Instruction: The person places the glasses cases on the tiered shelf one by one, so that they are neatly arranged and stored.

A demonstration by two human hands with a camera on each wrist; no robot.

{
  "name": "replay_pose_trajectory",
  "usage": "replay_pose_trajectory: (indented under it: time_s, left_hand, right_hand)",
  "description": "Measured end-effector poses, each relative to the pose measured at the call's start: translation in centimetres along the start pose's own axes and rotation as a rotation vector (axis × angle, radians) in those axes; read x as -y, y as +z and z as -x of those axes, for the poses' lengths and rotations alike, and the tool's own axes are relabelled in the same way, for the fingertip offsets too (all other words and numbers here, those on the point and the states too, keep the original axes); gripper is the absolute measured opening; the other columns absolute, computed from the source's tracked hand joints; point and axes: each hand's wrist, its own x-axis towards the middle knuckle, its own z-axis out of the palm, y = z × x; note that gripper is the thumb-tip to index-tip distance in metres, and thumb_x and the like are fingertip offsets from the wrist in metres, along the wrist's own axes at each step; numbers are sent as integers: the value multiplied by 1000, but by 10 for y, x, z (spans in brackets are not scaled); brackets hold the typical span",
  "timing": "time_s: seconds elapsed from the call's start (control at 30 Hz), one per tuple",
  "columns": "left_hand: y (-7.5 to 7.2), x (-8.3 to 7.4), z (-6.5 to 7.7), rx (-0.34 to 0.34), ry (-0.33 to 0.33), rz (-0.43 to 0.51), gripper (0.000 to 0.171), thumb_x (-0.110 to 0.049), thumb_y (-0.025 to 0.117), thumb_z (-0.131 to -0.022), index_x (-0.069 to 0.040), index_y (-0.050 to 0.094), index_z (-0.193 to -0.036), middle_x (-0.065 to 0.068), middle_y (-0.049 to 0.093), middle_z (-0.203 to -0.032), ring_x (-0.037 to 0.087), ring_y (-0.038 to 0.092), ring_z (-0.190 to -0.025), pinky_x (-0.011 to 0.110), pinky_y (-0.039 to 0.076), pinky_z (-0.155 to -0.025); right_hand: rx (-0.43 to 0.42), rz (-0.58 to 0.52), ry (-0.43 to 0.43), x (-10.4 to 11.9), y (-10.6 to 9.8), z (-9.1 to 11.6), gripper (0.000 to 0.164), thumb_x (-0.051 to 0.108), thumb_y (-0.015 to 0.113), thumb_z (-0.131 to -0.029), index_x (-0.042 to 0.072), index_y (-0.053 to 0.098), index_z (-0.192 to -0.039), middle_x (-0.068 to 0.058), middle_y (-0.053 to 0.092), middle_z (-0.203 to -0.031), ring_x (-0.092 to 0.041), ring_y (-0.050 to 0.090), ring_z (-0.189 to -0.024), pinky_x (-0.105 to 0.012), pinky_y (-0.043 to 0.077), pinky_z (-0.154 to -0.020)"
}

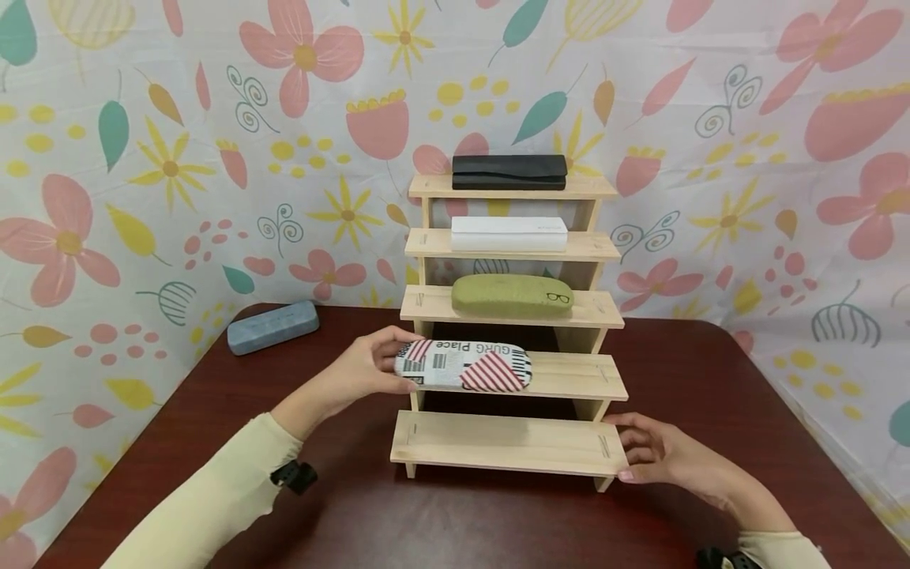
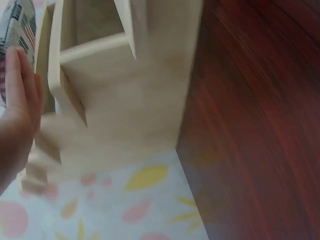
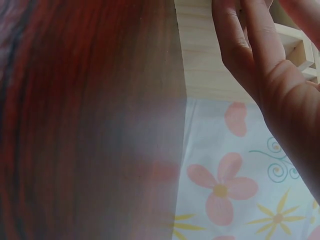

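Note:
My left hand grips the left end of a glasses case printed with newspaper lettering and red stripes. The case is at the second-lowest step of a pale wooden tiered stand; whether it rests fully on the board cannot be told. In the left wrist view, part of the case shows beyond the fingers. My right hand holds the right end of the lowest step, thumb at the front corner and fingers behind. Higher steps carry a green case, a white case and a black case.
A blue-grey glasses case lies on the dark red wooden table, left of the stand near the back edge. A flower-patterned cloth hangs behind the table.

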Motion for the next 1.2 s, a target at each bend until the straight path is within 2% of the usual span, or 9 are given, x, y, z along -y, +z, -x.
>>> replay_pose_trajectory:
  time_s: [0.3, 0.53, 0.83, 1.07, 1.2]
  left_hand:
    - [35, -5, -26, -11, -37, -9, 64, 8, 78, -73, -6, 53, -130, 15, 58, -123, 21, 65, -98, 34, 55, -77]
    - [50, -1, -40, -25, -42, -24, 62, 9, 78, -72, -3, 53, -127, 16, 62, -117, 20, 66, -96, 35, 56, -78]
    - [52, 3, -45, -37, -80, -29, 62, 6, 79, -74, -6, 54, -129, 14, 62, -119, 20, 65, -100, 33, 55, -80]
    - [48, -1, -44, -25, -42, -190, 62, -2, 80, -76, -10, 56, -133, 9, 63, -113, 17, 62, -82, 28, 53, -71]
    - [47, -3, -43, -12, -43, -218, 65, -1, 80, -77, -9, 54, -136, 9, 63, -113, 16, 59, -76, 28, 54, -69]
  right_hand:
    - [-22, 40, 24, 0, 0, -2, 66, -3, 65, -88, -12, 26, -140, -18, 57, -116, -27, 64, -99, -37, 54, -79]
    - [-10, 11, 12, -1, 1, -2, 65, -4, 65, -87, -12, 26, -139, -17, 58, -115, -25, 64, -97, -36, 55, -78]
    - [11, -24, -25, -1, 4, -1, 61, -7, 63, -88, -11, 28, -138, -15, 59, -114, -24, 64, -97, -35, 55, -78]
    - [-2, -12, -8, 1, 3, 0, 62, -6, 63, -88, -11, 27, -138, -16, 59, -114, -24, 64, -97, -35, 55, -78]
    - [-13, 2, 2, 3, 3, 0, 63, -5, 64, -88, -12, 27, -139, -17, 58, -114, -24, 64, -97, -35, 55, -78]
